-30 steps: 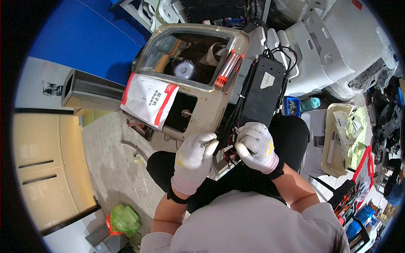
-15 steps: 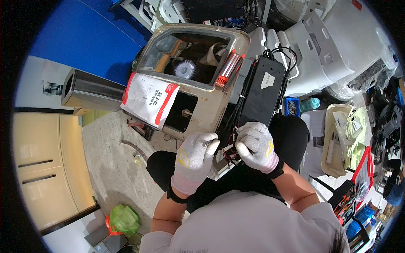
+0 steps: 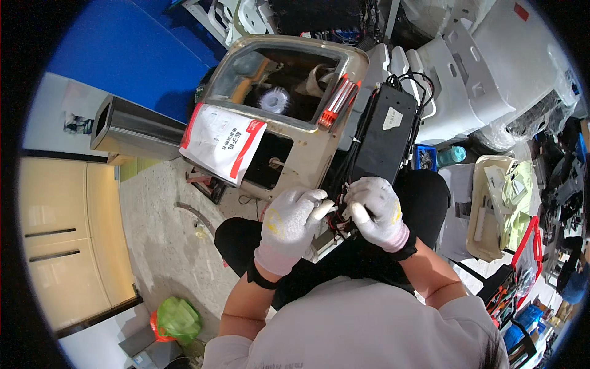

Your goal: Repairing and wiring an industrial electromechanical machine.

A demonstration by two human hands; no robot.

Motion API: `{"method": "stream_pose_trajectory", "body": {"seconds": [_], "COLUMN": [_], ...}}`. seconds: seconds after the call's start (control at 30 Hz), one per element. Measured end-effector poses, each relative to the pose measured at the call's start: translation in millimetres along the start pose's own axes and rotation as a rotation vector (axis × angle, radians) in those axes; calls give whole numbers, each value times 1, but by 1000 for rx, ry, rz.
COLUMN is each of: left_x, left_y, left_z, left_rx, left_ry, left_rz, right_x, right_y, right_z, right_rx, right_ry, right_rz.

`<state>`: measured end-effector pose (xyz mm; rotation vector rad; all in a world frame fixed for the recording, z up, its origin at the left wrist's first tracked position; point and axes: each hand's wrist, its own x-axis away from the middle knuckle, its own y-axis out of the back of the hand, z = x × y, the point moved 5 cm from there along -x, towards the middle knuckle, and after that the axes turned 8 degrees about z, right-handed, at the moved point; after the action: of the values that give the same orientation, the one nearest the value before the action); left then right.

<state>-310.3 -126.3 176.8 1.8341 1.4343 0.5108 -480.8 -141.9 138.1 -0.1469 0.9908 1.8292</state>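
Note:
My left hand (image 3: 290, 226), in a pale work glove with a yellow mark, has thumb and fingertips pinched together beside thin wires (image 3: 338, 222) with small connectors. What it pinches is too small to name. My right hand (image 3: 376, 212), gloved alike, is curled at the other side of these wires; its fingers hide whatever is in them. The wires lie at the near end of a long black box (image 3: 384, 138) with a torn white label. Black cables run along its left side and loop over its far end.
Left of the box stands a beige appliance housing (image 3: 298, 154) with a window. A red-and-white booklet (image 3: 222, 142) and orange-tipped tools (image 3: 339, 103) lie on it. A blue bin of small parts (image 3: 424, 157), a turquoise bottle (image 3: 452, 155) and a cream tray (image 3: 488, 206) are at right.
My left hand has moved slightly right and up, its fingertips nearer the right hand. The right hand's fingers have shifted a little around the wires.

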Motion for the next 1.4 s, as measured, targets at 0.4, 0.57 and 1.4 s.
{"method": "stream_pose_trajectory", "body": {"seconds": [0.4,0.57,1.4], "left_x": [7,11,19], "left_y": [-5,-11,-24], "left_z": [20,28,39], "left_rx": [165,491,-38], "left_ry": [-2,5,-282], "left_rz": [-32,-88,-278], "right_x": [-63,-66,-81], "right_y": [-23,-38,-39], "right_z": [54,61,40], "right_rx": [-733,-869,-717], "right_ry": [-402,-544,-375], "right_rz": [108,-71,218]}}
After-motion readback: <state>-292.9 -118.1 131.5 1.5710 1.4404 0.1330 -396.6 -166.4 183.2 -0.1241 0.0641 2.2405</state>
